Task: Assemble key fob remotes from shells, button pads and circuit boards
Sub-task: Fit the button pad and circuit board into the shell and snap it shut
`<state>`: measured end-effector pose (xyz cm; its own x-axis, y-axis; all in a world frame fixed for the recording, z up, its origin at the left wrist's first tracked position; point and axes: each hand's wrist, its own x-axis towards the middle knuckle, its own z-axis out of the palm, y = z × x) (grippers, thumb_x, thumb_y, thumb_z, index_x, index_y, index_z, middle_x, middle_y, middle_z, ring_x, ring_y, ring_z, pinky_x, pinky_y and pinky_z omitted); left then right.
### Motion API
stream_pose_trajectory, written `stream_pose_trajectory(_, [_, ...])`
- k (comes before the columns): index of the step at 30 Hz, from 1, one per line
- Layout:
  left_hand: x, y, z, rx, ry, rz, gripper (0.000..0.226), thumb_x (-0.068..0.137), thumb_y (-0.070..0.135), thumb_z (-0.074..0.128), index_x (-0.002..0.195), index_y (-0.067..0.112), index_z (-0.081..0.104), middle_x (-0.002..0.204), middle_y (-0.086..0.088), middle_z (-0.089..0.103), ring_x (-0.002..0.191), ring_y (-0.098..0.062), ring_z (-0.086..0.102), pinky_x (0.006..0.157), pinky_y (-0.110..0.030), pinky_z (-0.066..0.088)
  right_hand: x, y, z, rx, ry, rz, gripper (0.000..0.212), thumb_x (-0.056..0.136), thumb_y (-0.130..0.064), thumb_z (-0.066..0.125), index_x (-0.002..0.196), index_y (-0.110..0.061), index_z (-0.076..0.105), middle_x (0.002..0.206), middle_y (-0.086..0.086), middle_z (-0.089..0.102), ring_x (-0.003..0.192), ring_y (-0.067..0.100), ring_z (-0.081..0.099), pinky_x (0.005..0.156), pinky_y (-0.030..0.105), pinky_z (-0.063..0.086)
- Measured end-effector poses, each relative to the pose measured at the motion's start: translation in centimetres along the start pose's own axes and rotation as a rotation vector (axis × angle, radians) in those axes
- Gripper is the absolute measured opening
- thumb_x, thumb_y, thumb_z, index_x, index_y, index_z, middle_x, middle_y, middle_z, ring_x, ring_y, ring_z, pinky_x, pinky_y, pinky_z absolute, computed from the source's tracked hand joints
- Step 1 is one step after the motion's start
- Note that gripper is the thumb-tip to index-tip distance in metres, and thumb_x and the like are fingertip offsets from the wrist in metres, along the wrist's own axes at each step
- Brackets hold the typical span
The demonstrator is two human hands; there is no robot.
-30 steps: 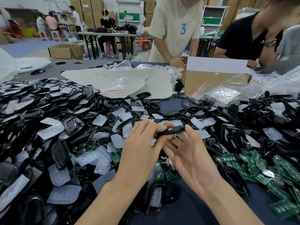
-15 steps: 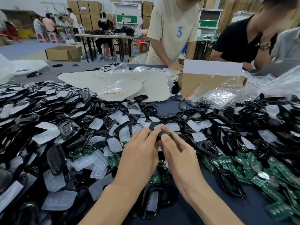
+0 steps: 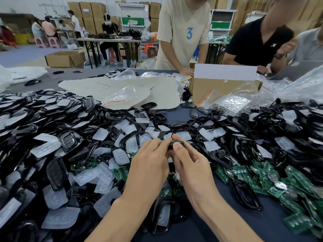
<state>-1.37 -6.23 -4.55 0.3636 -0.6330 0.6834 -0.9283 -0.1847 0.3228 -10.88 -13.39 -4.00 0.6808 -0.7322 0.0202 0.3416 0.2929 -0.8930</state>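
Head view: the left hand (image 3: 150,165) and right hand (image 3: 192,165) both pinch one black fob (image 3: 176,143) at their fingertips, above the table (image 3: 178,115), with shells (image 3: 57,173) and pads (image 3: 46,148) at the left and green boards (image 3: 262,179) at the right.

Blue "3" — on the beige T-shirt (image 3: 183,32).

Bare dark-blue tabletop (image 3: 178,114) opens only at five o'clock and in a narrow lane toward twelve. Heaped glossy black plastic shells (image 3: 57,172) block nine; green circuit boards (image 3: 258,180) crowd three; a brown cardboard box (image 3: 218,88) walls one.
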Motion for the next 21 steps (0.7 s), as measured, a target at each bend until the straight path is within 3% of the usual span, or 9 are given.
stream_pose_trajectory(5, [-0.1, 0.0, 0.0, 0.026, -0.005, 0.038, 0.041, 0.087, 0.003, 0.056, 0.127, 0.013, 0.061, 0.093, 0.002, 0.058, 0.084, -0.021, 0.057, 0.075, -0.039, 0.056, -0.2, -0.7, -0.2, 0.071, -0.017, 0.033, 0.040, 0.068, -0.036, 0.076, 0.106, -0.024, 0.080, 0.109, 0.003, 0.076, 0.099, 0.010, 0.071, 0.082, 0.014, 0.053])
stream_pose_trajectory(7, [-0.1, 0.1, -0.2, 0.023, 0.040, 0.073, 0.033, 0.095, 0.013, 0.055, 0.127, 0.013, 0.062, 0.097, 0.002, 0.058, 0.089, -0.019, 0.057, 0.076, -0.036, 0.056, -0.3, -1.0, -0.3, 0.141, -0.030, 0.069, 0.042, 0.071, -0.035, 0.076, 0.108, -0.017, 0.079, 0.105, 0.006, 0.072, 0.093, 0.011, 0.067, 0.082, 0.016, 0.054])
stream_pose_trajectory(11, [-0.2, 1.0, -0.3, -0.146, 0.093, -0.010, 0.030, 0.097, 0.030, 0.056, 0.123, 0.020, 0.066, 0.108, 0.009, 0.060, 0.103, -0.013, 0.054, 0.084, -0.033, 0.052, -0.9, -1.5, -0.4, 0.294, -0.104, 0.161, 0.051, 0.087, -0.035, 0.066, 0.122, 0.002, 0.068, 0.122, 0.018, 0.069, 0.114, 0.022, 0.068, 0.100, 0.030, 0.054])
stream_pose_trajectory(15, [-0.5, 1.8, -0.7, -0.244, 0.125, -0.059, 0.027, 0.093, 0.030, 0.062, 0.118, 0.022, 0.069, 0.106, 0.011, 0.060, 0.103, -0.011, 0.054, 0.087, -0.029, 0.048, -1.7, -2.1, -0.8, 0.371, -0.164, 0.210, 0.054, 0.098, -0.037, 0.057, 0.134, 0.003, 0.059, 0.133, 0.019, 0.065, 0.127, 0.024, 0.061, 0.108, 0.032, 0.047])
stream_pose_trajectory(21, [-0.4, 1.9, -0.9, -0.406, 0.109, -0.117, 0.029, 0.093, 0.009, 0.066, 0.116, 0.026, 0.071, 0.108, 0.017, 0.060, 0.104, -0.005, 0.060, 0.087, -0.012, 0.044, -1.5, -1.7, -1.2, 0.328, -0.120, 0.116, 0.038, 0.095, -0.028, 0.061, 0.121, -0.001, 0.071, 0.125, 0.017, 0.070, 0.118, 0.021, 0.067, 0.098, 0.026, 0.054])
